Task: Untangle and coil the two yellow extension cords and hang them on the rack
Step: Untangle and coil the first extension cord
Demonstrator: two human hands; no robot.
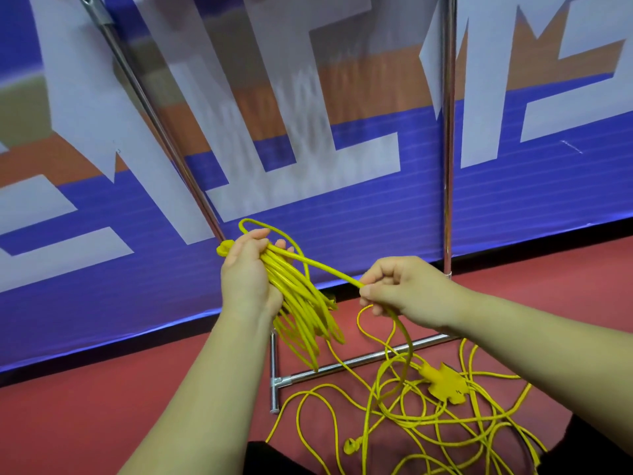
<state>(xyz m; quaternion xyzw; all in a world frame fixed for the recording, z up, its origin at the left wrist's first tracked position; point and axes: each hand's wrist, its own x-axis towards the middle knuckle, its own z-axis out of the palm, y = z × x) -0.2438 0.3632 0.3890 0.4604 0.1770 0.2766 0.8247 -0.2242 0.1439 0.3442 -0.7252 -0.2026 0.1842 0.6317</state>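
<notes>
Yellow extension cord, part-coiled: many loops were gathered in my left grip, fingers curled round the bunch. The loops hung down and slightly right toward the floor. A yellow plug end stuck out at the top of that fist.

Feed strand: one length ran from the top of the bunch rightward and a little down to my right grip. It was pinched there between thumb and curled fingers, then dropped below that hand into the loose tangle.

Tangle: it lay on the red floor, below and right of both hands, across the rack's base bar. A flat socket block and a plug lay in it. I could not tell which strand belonged to which cord.

Rack upright: it stood behind, above the right grip.

Judgement: the slack lay on the right grip's side, so the next loop would need drawing up from there and carrying left across to the bunch.
</notes>
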